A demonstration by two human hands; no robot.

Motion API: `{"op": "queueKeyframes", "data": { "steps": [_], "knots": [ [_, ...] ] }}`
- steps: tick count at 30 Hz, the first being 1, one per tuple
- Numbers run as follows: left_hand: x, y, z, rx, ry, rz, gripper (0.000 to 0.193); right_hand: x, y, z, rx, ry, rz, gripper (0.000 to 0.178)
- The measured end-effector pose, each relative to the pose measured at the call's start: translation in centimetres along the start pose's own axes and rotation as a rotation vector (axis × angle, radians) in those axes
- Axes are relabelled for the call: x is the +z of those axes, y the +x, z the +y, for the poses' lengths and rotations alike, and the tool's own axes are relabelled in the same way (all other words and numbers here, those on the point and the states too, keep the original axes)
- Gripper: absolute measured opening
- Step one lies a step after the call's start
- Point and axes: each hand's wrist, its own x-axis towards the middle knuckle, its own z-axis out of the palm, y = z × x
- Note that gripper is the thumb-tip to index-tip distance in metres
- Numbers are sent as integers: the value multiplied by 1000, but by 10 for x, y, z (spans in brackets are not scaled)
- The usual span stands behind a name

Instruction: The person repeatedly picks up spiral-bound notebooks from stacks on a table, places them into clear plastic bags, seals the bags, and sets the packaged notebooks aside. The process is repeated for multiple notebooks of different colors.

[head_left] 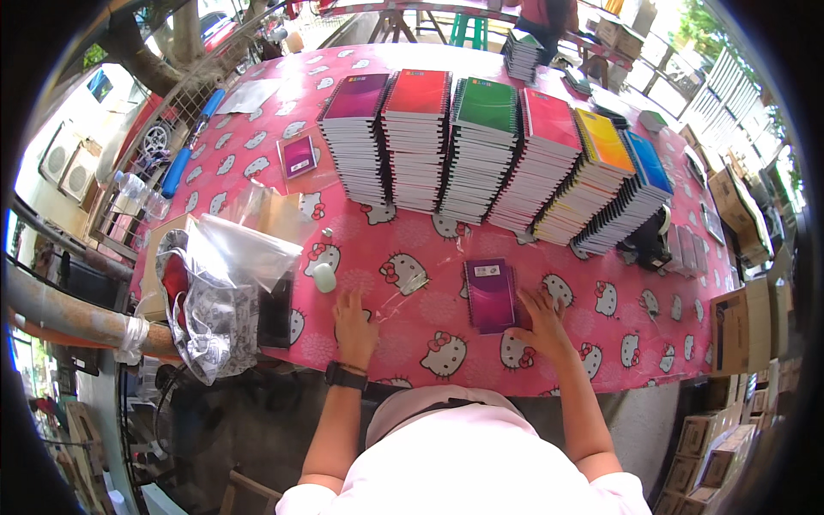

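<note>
My left hand [354,324] rests on the pink patterned tablecloth, fingers stretched out, holding nothing. Just beyond it lies a small pale green rounded object [324,277], with a tiny metallic piece [327,232] farther off. To the right, a purple spiral notebook [491,300] lies face down, apparently over another purple one slightly offset beneath it. My right hand [544,323] is at that notebook's right edge with fingers spread; whether a fingertip touches it I cannot tell. Tall notebook stacks stand beyond: purple [356,97], red [417,93], green [486,105], pinkish red [551,118], yellow [604,139] and blue [650,161].
Clear plastic sleeves [240,245] and a grey patterned cloth bag [215,318] lie at the left, beside a dark flat object [276,313]. A small purple notebook [299,157] is at the back left. Cardboard boxes [740,330] stand to the right. Another person [549,15] is beyond the table.
</note>
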Motion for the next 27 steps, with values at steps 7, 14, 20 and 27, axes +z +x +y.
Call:
{"op": "queueKeyframes", "data": {
  "steps": [7, 14, 20, 27],
  "knots": [
    [48, 12, 100, 474, -377, -491, 53, 13, 17, -31, -58, 153, -29, 86],
    [45, 1, 26, 515, 54, -312, 59, 23, 14, 24, -136, 406, -6, 70],
    [41, -24, 32, 442, 43, -177, 52, 13, 25, 41, -208, 62, -223, 73],
    [51, -15, 49, 543, -103, -399, 46, 2, 16, -6, -34, -79, -304, 91]
  ]
}}
